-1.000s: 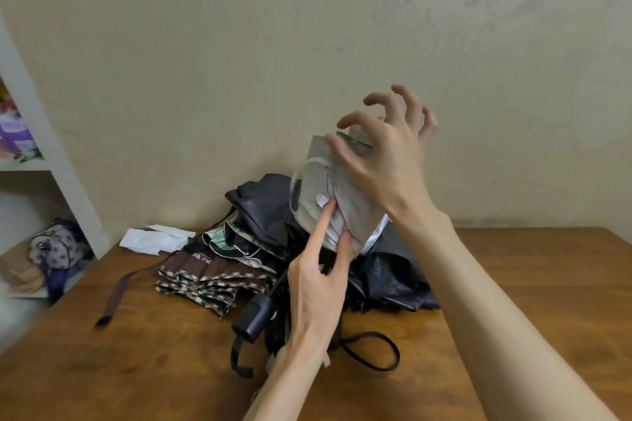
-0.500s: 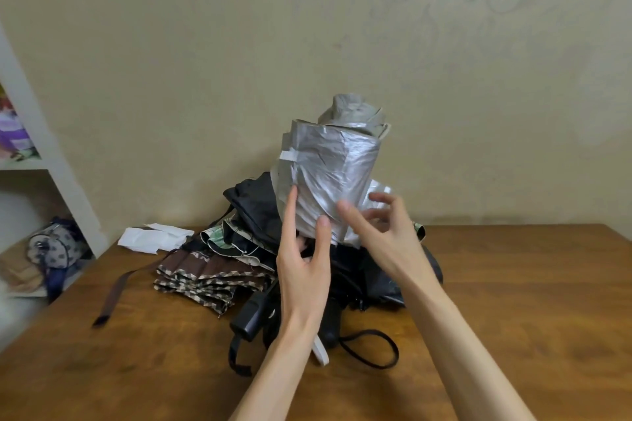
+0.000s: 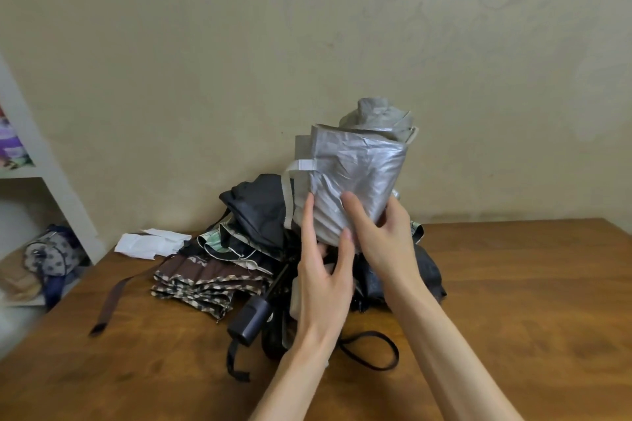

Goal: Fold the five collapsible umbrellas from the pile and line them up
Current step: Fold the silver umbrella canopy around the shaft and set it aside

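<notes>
Judging by how things lie, the task is at its first umbrella; no folded umbrella stands in a row on the part of the table (image 3: 513, 301) that shows, and the pile (image 3: 246, 249) lies unsorted just behind and below the hands; in it I can make out a black umbrella (image 3: 260, 205), a brown checked umbrella (image 3: 208, 280) and a pale green-edged canopy (image 3: 215, 241), with a black handle (image 3: 251, 318) and a wrist loop (image 3: 372, 349) poking out toward the person, though the exact count cannot be told. The silver umbrella (image 3: 355, 174) is held upright above the pile; its canopy is gathered into a loose, crumpled roll, and its closing strap (image 3: 301, 166) hangs free off the roll's left side, unfastened, so the wrapping looks only part done. The right hand (image 3: 386, 236) grips the lower right of the roll, fingers curled round the fabric with the forefinger laid across the front; most of the roll rises above that grip, leaning a little to the right. The left hand (image 3: 321, 270) clasps nothing; its fingers (image 3: 309, 215) are straight and press flat against the lower left of the canopy, just beside the right hand's fingertips and just below the loose strap; its thumb is hidden. Left to do, as I judge it: tighten the pleats, wind and fasten the strap, set this one down, then fold the others.
</notes>
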Available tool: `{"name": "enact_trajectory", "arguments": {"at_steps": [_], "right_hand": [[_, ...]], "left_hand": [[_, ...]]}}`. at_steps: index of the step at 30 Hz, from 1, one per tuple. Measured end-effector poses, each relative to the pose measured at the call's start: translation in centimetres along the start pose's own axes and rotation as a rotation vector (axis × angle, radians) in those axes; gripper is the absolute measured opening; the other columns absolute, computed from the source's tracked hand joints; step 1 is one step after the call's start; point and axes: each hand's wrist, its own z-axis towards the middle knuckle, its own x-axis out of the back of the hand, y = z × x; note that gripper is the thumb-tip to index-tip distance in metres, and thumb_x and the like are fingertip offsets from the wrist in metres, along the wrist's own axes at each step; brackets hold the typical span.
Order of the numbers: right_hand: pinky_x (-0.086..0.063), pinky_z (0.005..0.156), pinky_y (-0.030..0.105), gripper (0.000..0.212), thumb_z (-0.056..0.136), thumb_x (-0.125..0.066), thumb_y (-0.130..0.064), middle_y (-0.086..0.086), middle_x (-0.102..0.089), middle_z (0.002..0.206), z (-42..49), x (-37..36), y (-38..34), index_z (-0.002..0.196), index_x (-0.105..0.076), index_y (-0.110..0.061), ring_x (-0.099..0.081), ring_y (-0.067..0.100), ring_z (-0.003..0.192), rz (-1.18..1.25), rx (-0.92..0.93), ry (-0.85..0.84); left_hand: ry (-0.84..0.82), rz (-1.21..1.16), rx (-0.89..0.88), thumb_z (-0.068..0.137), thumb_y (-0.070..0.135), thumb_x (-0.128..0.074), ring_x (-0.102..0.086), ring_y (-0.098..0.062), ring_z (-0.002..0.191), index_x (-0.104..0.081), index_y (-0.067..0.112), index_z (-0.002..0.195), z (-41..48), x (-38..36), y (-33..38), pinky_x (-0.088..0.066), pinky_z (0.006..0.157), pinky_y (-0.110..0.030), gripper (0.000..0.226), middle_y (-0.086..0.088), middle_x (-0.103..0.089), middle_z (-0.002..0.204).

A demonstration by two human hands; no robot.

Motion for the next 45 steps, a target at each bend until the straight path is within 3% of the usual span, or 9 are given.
{"name": "enact_trajectory", "arguments": {"at_steps": [4,8,12,19,23,27,30,36,45], "right_hand": [[-0.059,0.101,0.043,0.027,0.108,-0.062,-0.024,-0.002,-0.076,0.124,0.6,0.4,0.4,0.135,-0.064,-0.018,-0.072,0.015,0.117,-0.037,0.084,-0.042],[-0.059,0.099,0.038,0.025,0.109,-0.06,-0.021,-0.003,-0.075,0.12,1.3,1.3,0.6,0.133,-0.061,-0.02,-0.072,0.01,0.112,-0.078,0.089,-0.006],[-0.059,0.094,0.033,0.023,0.107,-0.063,-0.02,-0.003,-0.077,0.117,0.7,1.3,0.3,0.131,-0.064,-0.018,-0.073,0.01,0.109,-0.118,0.086,-0.123],[-0.059,0.101,0.035,0.028,0.109,-0.059,-0.021,0.003,-0.078,0.123,-1.6,-0.1,0.8,0.135,-0.066,-0.012,-0.073,0.019,0.119,-0.033,0.081,-0.326],[-0.057,0.098,0.029,0.039,0.11,-0.049,-0.034,0.001,-0.077,0.126,-2.3,-0.2,0.2,0.137,-0.065,-0.012,-0.072,0.017,0.121,0.041,0.012,-0.415],[-0.05,0.092,0.008,0.053,0.103,-0.051,-0.045,-0.034,-0.068,0.127,-2.5,-0.6,0.6,0.154,-0.043,-0.03,-0.062,-0.015,0.118,0.117,-0.057,-0.453],[-0.047,0.081,0.001,0.017,0.11,-0.046,-0.033,-0.049,-0.067,0.094,-2.4,-1.0,0.8,0.123,-0.042,-0.044,-0.062,-0.026,0.098,0.154,-0.128,-0.462],[-0.05,0.113,0.042,0.024,0.111,-0.053,-0.028,0.008,-0.072,0.132,-2.4,-0.9,1.2,0.124,-0.067,-0.013,-0.065,0.021,0.131,0.217,-0.124,-0.513],[-0.044,0.075,0.015,0.02,0.095,-0.076,-0.019,-0.008,-0.057,0.106,-2.9,-1.1,1.2,0.113,-0.071,-0.025,-0.058,0.006,0.089,-0.394,0.335,-0.416]], "left_hand": [[-0.156,0.234,0.098,0.109,0.048,-0.045,-0.072,0.003,0.106,-0.006,0.065,0.158,0.0,0.4,2.0,-0.062,0.09,-0.032,0.065,0.051,-0.063,0.111],[0.005,1.005,-0.096,0.105,0.067,-0.036,-0.071,-0.018,0.069,-0.06,0.052,0.133,1.6,4.2,4.4,-0.057,0.066,-0.037,0.04,0.009,-0.07,0.067],[0.169,0.654,-0.458,0.105,0.035,-0.059,-0.069,-0.006,0.081,-0.075,0.027,0.116,1.8,4.1,6.8,-0.057,0.063,-0.026,0.021,0.015,-0.07,0.096],[0.105,0.537,-0.156,0.101,0.071,-0.038,-0.019,0.01,0.149,-0.022,0.033,0.168,1.9,2.8,3.5,-0.026,0.118,-0.017,0.079,0.016,-0.023,0.166],[0.049,0.302,-0.069,0.097,0.074,-0.048,-0.018,0.017,0.15,-0.006,0.05,0.166,2.0,2.9,4.2,-0.025,0.111,-0.004,0.084,0.027,-0.014,0.171],[0.054,0.187,-0.116,0.097,0.062,-0.062,-0.025,0.004,0.156,-0.008,0.055,0.165,2.3,3.2,4.1,-0.034,0.125,-0.033,0.087,0.03,-0.018,0.171],[0.061,0.141,-0.135,0.094,0.052,-0.067,-0.024,0.016,0.15,-0.012,0.045,0.167,2.4,3.2,4.1,-0.034,0.118,-0.013,0.091,0.038,-0.022,0.165],[0.181,0.025,-0.094,0.091,0.039,-0.076,-0.028,0.022,0.145,-0.017,0.041,0.167,2.7,3.5,2.9,-0.035,0.11,-0.004,0.097,0.036,-0.025,0.162],[0.374,-0.097,-0.012,0.086,0.027,-0.089,-0.038,0.008,0.148,-0.029,0.052,0.162,3.3,5.4,1.3,-0.042,0.121,-0.033,0.1,0.031,-0.035,0.164]]}}
